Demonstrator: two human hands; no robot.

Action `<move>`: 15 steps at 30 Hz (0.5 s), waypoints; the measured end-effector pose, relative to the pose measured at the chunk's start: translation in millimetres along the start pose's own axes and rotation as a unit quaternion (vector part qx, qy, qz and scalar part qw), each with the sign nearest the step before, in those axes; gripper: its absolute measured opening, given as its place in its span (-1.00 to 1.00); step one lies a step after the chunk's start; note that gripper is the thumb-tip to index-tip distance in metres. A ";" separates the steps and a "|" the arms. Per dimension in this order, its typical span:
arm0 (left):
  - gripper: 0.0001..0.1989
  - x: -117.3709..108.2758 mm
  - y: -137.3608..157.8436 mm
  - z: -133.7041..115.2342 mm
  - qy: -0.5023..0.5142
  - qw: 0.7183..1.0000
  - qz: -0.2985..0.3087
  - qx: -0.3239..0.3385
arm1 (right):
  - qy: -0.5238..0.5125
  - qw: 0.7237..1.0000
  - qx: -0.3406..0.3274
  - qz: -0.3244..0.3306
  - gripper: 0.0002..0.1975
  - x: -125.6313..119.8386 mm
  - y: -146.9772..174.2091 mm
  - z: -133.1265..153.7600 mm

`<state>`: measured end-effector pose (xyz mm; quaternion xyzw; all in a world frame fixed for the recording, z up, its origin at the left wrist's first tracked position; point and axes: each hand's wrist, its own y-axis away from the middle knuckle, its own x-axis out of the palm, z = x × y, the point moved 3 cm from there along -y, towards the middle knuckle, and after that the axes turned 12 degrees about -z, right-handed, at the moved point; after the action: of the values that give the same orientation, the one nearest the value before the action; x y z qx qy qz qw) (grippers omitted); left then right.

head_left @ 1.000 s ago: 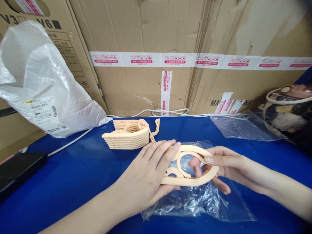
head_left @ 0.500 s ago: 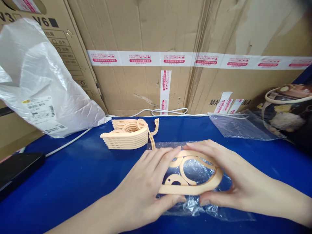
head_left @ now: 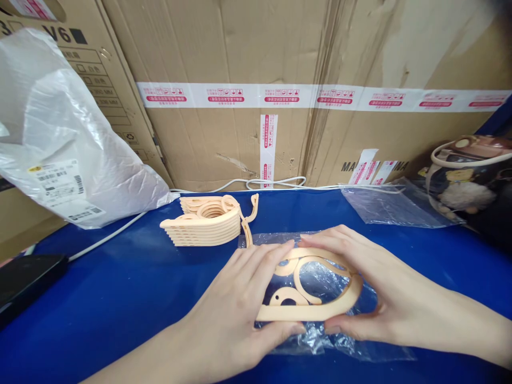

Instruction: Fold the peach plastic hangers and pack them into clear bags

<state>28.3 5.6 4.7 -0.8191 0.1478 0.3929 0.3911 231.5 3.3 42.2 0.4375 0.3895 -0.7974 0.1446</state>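
Note:
A folded plastic clothes hanger (head_left: 308, 312), peach-coloured, with its hook curled inside the frame, is held level between both hands. My left hand (head_left: 244, 298) grips its left end, fingers over the far edge and thumb along the near side. At the rounded right end, my right hand (head_left: 372, 288) has its fingers behind and its thumb in front. Crumpled clear plastic bag (head_left: 320, 338) lies under the hanger. Behind my left hand stands a neat stack of similar folded hangers (head_left: 204, 229), with one hook (head_left: 253, 209) sticking out to the right.
A white shipping bag (head_left: 88, 144) with a label leans at the left, near a black device (head_left: 32, 282) and a white cable (head_left: 108, 237). Large cardboard boxes (head_left: 224, 144) wall off the back. Another clear bag (head_left: 380, 205) and a dark bag with a fluffy ornament (head_left: 466, 194) are at right.
The view has shifted slightly, moving the scene a little to the left in the picture. Both hands keep the same hold on the hanger.

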 end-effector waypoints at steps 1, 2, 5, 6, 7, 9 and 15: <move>-0.24 0.6 -0.3 0.0 0.001 1.000 0.001 -0.002 | 0.002 1.000 0.001 0.000 -0.19 0.4 0.5 0.3; -0.21 1.2 -0.6 0.4 0.002 1.000 0.004 -0.007 | 0.003 1.000 0.002 0.001 -0.19 0.7 0.9 0.0; 0.01 1.8 -1.3 4.2 -0.006 0.999 0.021 -0.034 | 0.009 1.000 0.021 0.004 -0.17 -3.1 1.5 -8.4; 0.08 1.4 -1.3 6.4 -0.012 0.998 0.031 -0.044 | 0.018 0.999 0.031 0.001 -0.16 -7.2 1.4 -14.3; 0.12 0.9 -1.3 8.8 -0.020 0.997 0.044 -0.055 | 0.032 0.999 0.040 -0.007 -0.16 -13.3 1.1 -21.6; 0.11 -0.1 -1.0 13.4 -0.031 0.994 0.075 -0.070 | 0.061 0.996 0.058 -0.026 -0.18 -30.2 1.0 -39.7; -0.03 2.4 -0.1 19.6 -0.042 0.986 0.148 -0.060 | 0.076 0.983 0.166 0.015 -0.33 -81.1 16.9 -100.9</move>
<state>19.5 20.6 -4.7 -0.7929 0.2265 0.4887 0.2849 346.8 58.8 67.9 0.5205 0.2553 -0.8132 0.0517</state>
